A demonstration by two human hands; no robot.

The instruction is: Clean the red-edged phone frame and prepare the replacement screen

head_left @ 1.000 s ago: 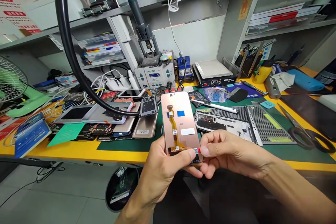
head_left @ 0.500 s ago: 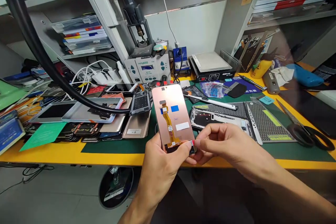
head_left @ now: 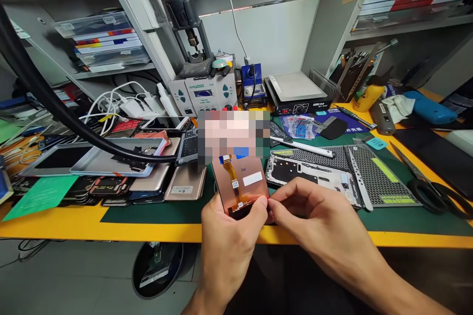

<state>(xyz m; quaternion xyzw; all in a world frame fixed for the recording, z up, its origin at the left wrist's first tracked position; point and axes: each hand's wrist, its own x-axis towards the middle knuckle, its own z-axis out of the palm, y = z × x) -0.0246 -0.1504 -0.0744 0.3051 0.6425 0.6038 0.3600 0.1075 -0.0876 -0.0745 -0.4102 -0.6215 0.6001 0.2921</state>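
Note:
My left hand (head_left: 231, 236) holds a phone screen (head_left: 248, 192) by its lower edge, back side up, with the thumb pressed over the lower right corner. The back is pinkish copper, with a gold flex cable (head_left: 233, 177), a white label and a blue patch. A pixelated block covers the screen's upper part. At that same lower right corner my right hand (head_left: 314, 211) is closed in a pinch, thumb and forefinger together on a small red tab. The tab is mostly hidden by the fingertips. Behind my right hand lies a phone frame (head_left: 291, 173).
Scissors (head_left: 424, 177) and a long metal blade (head_left: 357, 182) lie to the right on the perforated mat (head_left: 391, 172). A white pen-like tool (head_left: 303, 145) is behind the frame. Stacked phones (head_left: 186, 182) and a black hose (head_left: 74, 118) occupy the left. A bin (head_left: 157, 270) stands below.
The view has shifted slightly. The screen's upper part is now pixelated. My right fingertips stay at the lower right corner, and less of the red tab shows.

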